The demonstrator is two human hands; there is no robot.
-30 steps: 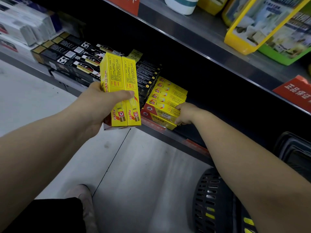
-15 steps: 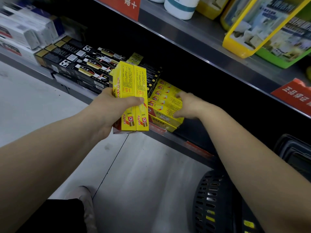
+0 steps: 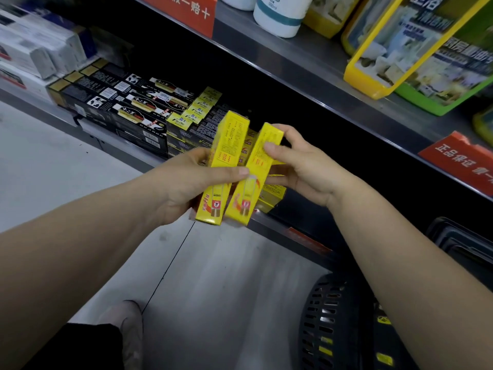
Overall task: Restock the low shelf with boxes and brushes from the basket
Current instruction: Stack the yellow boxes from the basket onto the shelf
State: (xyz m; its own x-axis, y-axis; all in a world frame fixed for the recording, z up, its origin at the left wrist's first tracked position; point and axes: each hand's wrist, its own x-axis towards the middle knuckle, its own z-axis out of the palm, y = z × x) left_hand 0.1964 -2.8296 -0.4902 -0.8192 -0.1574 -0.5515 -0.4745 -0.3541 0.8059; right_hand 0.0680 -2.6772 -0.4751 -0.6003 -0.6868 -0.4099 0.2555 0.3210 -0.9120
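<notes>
Two long yellow boxes stand on end in front of the low shelf (image 3: 298,233). My left hand (image 3: 186,182) grips the left yellow box (image 3: 226,156), its thumb reaching across onto the second one. My right hand (image 3: 301,166) pinches the upper half of the right yellow box (image 3: 256,166) and tilts it away from the first. Behind them a stack of the same yellow boxes (image 3: 272,196) lies on the low shelf, mostly hidden. The dark basket (image 3: 328,324) sits on the floor at the lower right, under my right forearm.
Black boxes (image 3: 120,108) and black-and-yellow boxes (image 3: 194,116) fill the low shelf to the left, white boxes (image 3: 34,49) beyond them. The upper shelf (image 3: 320,73) overhangs, carrying bottles, yellow and green packs and red tags. My shoe (image 3: 130,324) is on the grey floor.
My right hand left the stack on the shelf and took hold of the right box in my left hand. The two boxes now splay apart, and both hands have shifted right.
</notes>
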